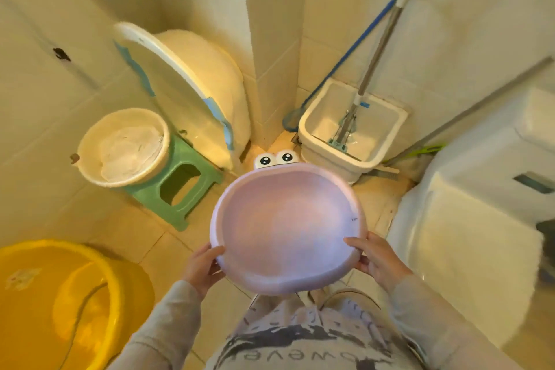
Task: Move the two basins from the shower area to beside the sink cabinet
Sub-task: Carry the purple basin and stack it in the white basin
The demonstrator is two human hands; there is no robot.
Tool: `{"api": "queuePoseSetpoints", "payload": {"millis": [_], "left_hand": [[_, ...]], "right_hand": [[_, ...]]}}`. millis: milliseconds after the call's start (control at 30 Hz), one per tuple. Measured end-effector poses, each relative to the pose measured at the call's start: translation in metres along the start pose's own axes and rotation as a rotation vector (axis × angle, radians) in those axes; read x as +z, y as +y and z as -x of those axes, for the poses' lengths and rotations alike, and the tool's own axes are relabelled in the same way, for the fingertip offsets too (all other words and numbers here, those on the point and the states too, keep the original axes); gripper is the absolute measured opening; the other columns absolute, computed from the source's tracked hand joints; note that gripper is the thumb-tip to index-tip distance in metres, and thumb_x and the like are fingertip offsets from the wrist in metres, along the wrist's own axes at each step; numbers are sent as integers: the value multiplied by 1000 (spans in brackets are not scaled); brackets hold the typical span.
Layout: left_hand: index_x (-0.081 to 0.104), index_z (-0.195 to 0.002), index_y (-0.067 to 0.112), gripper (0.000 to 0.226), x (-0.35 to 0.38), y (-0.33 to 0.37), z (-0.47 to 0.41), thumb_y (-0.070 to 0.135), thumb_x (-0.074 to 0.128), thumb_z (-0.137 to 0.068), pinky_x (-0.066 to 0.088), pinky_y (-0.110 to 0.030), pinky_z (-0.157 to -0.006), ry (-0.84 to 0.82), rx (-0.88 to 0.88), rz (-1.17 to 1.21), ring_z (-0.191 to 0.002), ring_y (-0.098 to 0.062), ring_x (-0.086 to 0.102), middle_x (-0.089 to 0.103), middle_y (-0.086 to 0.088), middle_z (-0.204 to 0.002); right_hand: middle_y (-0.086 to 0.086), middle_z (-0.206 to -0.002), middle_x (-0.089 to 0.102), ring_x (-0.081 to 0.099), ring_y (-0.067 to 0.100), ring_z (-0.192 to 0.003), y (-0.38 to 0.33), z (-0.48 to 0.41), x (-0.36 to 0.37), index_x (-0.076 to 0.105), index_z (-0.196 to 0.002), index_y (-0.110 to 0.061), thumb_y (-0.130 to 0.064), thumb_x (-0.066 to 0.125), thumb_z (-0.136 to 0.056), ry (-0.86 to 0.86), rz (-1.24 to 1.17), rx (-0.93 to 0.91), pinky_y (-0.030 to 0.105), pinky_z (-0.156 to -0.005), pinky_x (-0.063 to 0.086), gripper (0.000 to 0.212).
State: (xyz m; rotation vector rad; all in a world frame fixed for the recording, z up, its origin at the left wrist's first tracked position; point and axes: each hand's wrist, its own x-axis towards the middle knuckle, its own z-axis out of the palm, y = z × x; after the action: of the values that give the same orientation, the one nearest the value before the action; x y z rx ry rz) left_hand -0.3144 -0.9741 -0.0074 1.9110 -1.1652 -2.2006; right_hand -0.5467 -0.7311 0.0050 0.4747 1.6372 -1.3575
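Between your hands, the pink basin (286,228) rides level, left hand (202,266) and right hand (377,261) clamping opposite rims for balance; the cream basin (121,147) waits on its green stool (180,189), probably next.

Brightness: bright overall, with a warm yellowish cast over the tiled walls (39,117).
Overexposure: the white tub (192,90) leaning in the corner and the toilet (468,219) at right are blown out, with surface detail lost.
Glare: soft sheen inside the pink basin (288,228); a strong glow on the yellow tub (60,294).
Shadows: faint and soft, no hard edges.
Sharpness: mushy throughout; the mop handle (387,24) and wall grout lines look smeared.
Distortion: strong wide-angle bending, with straight wall lines curving toward the frame edges.
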Motion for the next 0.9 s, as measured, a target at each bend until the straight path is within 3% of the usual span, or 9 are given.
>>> {"api": "queuePoseSetpoints", "payload": {"millis": [67,167,367,467,533,600,733,800,900], "left_hand": [[60,-83,14,13,-2,5,-5,2,57,-82,52,-34,-66,-69,-17,-141,-49,-12,58,64,1,-54],[58,-81,13,13,-6,14,-9,0,59,-80,51,-34,-70,-171,-24,-341,-60,-18,51,55,-6,-67],[54,-78,11,15,30,7,-7,-3,57,-83,55,-21,-47,-292,-32,-604,-66,-21,53,56,-10,-76],[57,-81,13,16,71,-8,2,-3,55,-83,53,-28,-56,-404,-24,-762,-67,-21,53,56,-9,-77],[58,-84,12,15,102,-22,12,-2,55,-83,50,-30,-61,-492,-22,-910,-68,-21,54,58,-9,-80],[58,-83,11,14,135,-39,26,-3,57,-82,52,-29,-59,-580,-18,-1026,-68,-21,55,58,-10,-82],[58,-85,10,14,196,-81,69,-3,60,-80,54,-28,-57,-720,43,-1210,-67,-23,55,57,-12,-81],[59,-94,7,17,220,-107,91,-2,60,-80,55,-30,-59,-772,64,-1255,-71,-25,58,60,-12,-81],[59,-101,7,22,245,-152,121,-1,61,-81,54,-32,-65,-843,104,-1327,-78,-28,59,62,-13,-87]], "right_hand": [[13,-102,70,66,31,-94,34,16,-10,60,-116,-7,-2,66,-80,69,-120,27,36,-70,57,37],[12,-101,71,67,30,-94,88,47,-14,61,-112,-11,-2,67,-79,165,-275,41,37,-73,58,35],[18,-94,68,65,34,-86,172,105,-19,63,-108,-2,2,66,-78,388,-521,26,42,-72,57,30],[20,-90,64,61,34,-78,211,138,-30,60,-109,4,7,62,-79,482,-744,28,38,-61,57,30],[19,-94,65,62,34,-81,243,162,-37,59,-110,1,4,63,-79,554,-878,38,39,-62,57,32],[17,-97,64,61,35,-85,272,183,-45,57,-111,-2,2,63,-80,622,-1003,39,41,-65,55,32],[13,-88,63,58,31,-78,322,217,-56,57,-108,-1,4,60,-82,730,-1247,3,33,-54,57,27],[12,-87,61,57,29,-81,346,229,-67,58,-108,-4,3,60,-82,767,-1319,-33,35,-62,56,27],[10,-76,54,57,21,-66,380,248,-86,58,-88,-7,1,59,-84,799,-1371,-34,29,-52,52,9]]}}
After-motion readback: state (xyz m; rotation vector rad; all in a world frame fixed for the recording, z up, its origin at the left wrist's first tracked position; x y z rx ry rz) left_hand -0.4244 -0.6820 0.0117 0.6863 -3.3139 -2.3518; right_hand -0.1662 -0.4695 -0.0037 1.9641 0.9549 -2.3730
